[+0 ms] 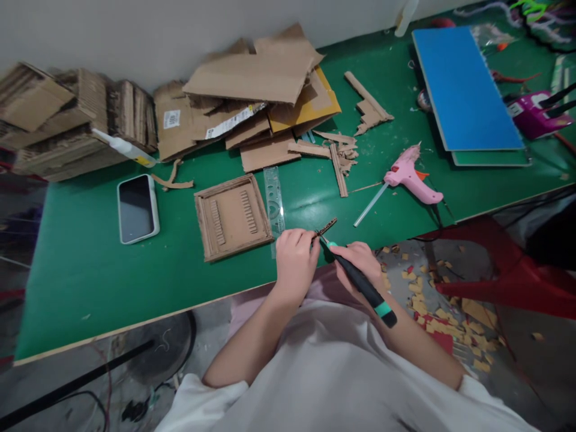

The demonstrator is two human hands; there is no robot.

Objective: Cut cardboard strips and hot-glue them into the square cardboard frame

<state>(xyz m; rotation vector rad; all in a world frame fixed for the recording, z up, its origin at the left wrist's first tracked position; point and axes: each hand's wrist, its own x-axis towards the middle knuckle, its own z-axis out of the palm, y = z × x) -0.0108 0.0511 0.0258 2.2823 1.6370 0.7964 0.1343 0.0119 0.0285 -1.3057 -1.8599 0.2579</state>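
My left hand [294, 258] is closed at the table's front edge, pinching a small narrow strip of corrugated cardboard [328, 226]. My right hand [360, 264] grips a craft knife [365, 287] by its black and teal handle. The knife's thin metal tip meets the strip close to my left fingertips; whether it has cut in cannot be made out. Just left of my hands lies a shallow square cardboard tray [231, 231] with two ridged strips glued inside. A clear plastic ruler [273, 192] lies along the tray's right side, partly behind my left hand.
A pink glue gun [411, 174] with a glue stick lies to the right, near cardboard scraps [338, 159]. Cardboard sheets [249, 75] pile against the wall. A phone [137, 209], a white glue bottle [128, 150] and a blue board [465, 90] also occupy the green table [135, 288].
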